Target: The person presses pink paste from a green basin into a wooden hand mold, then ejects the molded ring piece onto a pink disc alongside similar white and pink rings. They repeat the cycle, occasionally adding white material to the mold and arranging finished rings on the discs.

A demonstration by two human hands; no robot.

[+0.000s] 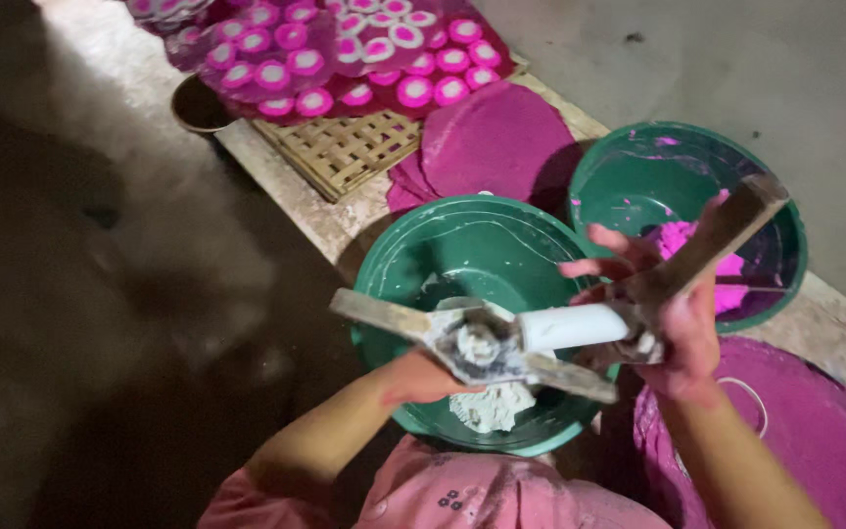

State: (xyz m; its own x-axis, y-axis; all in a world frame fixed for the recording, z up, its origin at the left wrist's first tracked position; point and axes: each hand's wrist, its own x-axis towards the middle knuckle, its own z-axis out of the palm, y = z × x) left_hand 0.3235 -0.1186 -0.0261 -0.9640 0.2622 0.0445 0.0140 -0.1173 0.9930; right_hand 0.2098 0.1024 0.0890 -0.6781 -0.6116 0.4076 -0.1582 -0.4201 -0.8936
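At frame centre, over the green basin of white dough, the rigid, dough-slick metal press looks heavy: right hand clasps its upper bar, left hand closes underneath—hold the bars.

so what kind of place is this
Likely a small home food workshop on the ground: the hands work a dough press over a green basin of white dough, beside a basin of pink dough, with patterned pink rounds drying on a woven tray.
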